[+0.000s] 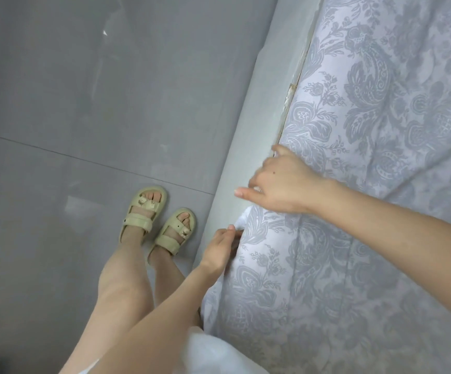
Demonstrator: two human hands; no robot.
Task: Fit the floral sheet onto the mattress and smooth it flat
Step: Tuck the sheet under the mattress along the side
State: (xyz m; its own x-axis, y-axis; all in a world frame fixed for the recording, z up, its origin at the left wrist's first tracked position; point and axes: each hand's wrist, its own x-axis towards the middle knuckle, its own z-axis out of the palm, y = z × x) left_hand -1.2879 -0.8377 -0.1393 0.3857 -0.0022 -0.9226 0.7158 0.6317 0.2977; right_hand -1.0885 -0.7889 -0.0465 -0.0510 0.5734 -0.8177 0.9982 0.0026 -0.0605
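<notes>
1. The floral sheet (380, 130) is pale, almost white, with grey-blue flowers, leaves and curly shapes all over; it lies on the bed and fills the right half of the frame.
2. It looks mostly flat in the upper right; long soft creases run down it in the lower right; near the middle its edge bunches up, and a plain white bit of the underside shows there.
3. The left hand (220, 244), low in the middle, pinches that bunched edge; its thumb is on top and its other fingers are tucked behind the cloth.
4. The right hand (281, 182), just above it, is spread wide over the sheet's edge; one finger points to the left; it grips nothing that I can see; it is blurry, and some fingertips are hidden.
5. The mattress is hidden under the sheet; a thin worn strip (289, 103) shows between the sheet and the pale bed frame (256, 117); I cannot tell what it is.
6. The sheet is cut off at the top, right and bottom of the frame, so its ends do not show.
7. Its long side edge runs on a slant from the top, right of the middle, down to the bottom middle, along the bed frame; the creases go much the same way.
8. On the left is the grey floor (70, 90); two feet in pale yellow sandals (145, 209) stand on it near the bed frame.
</notes>
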